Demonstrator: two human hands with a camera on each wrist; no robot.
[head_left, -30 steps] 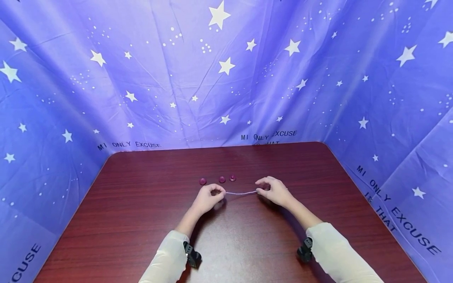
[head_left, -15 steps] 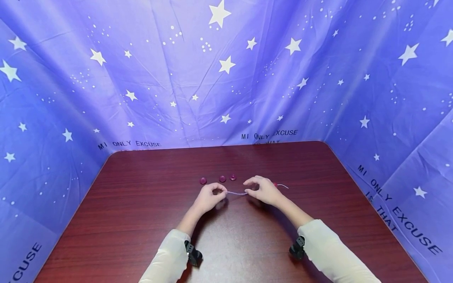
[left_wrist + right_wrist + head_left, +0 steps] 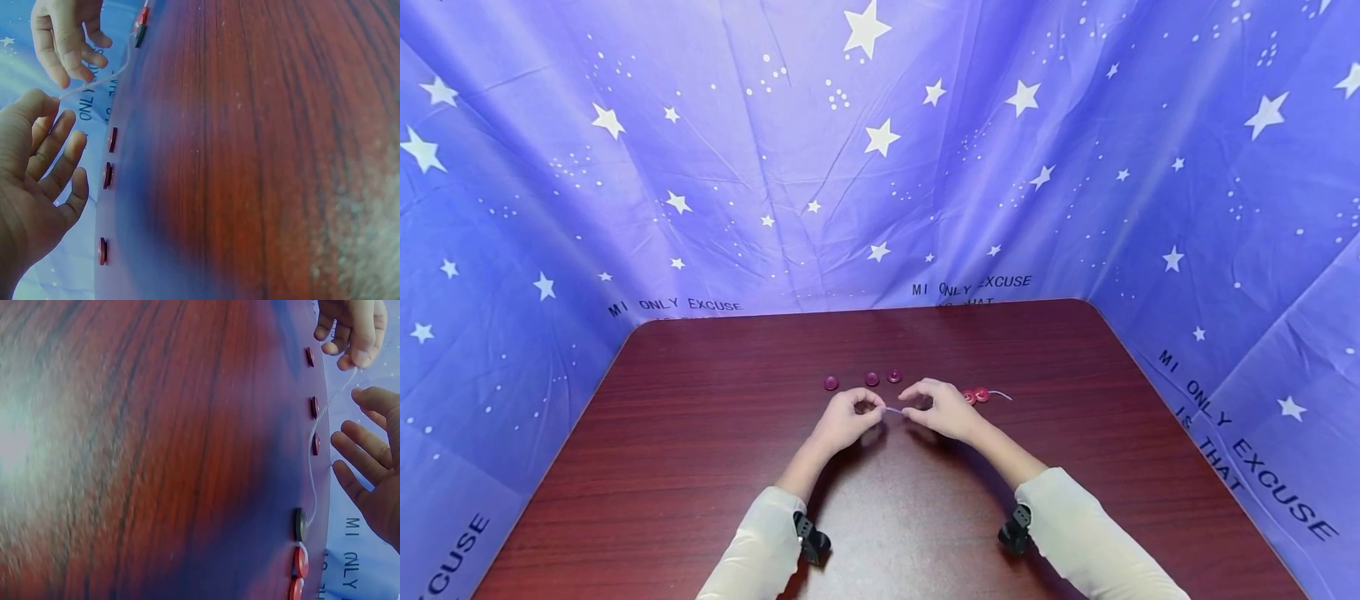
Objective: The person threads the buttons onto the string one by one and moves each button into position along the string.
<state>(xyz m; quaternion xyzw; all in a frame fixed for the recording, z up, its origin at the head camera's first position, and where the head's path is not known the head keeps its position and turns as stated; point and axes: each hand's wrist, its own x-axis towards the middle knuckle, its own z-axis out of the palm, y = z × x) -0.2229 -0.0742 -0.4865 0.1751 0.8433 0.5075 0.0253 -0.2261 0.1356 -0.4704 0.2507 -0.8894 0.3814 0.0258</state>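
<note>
Thumb and index finger of my left hand [image 3: 844, 421] pinch the end of a thin pale string [image 3: 893, 409]. My right hand [image 3: 946, 411] is just right of it, fingers bent but apart. In the right wrist view, the string [image 3: 312, 465] runs from the left hand [image 3: 357, 328] past the open right hand [image 3: 375, 459] to a black button [image 3: 300, 525] and red buttons [image 3: 301, 562] strung on it. The red buttons [image 3: 982, 394] lie beyond my right hand in the head view. Three loose purple-red buttons [image 3: 831, 382] [image 3: 872, 378] [image 3: 894, 376] rest behind the hands.
A dark red wood-grain table [image 3: 700, 467] lies under both hands. Purple-blue cloth [image 3: 820, 167] with white stars and lettering hangs behind it and at both sides. Each sleeved forearm has a black device [image 3: 812, 540] at the wrist.
My right hand has moved left along the string, closer to my left hand, uncovering the red buttons and the string's far tail. The left hand has barely moved and still pinches the string.
</note>
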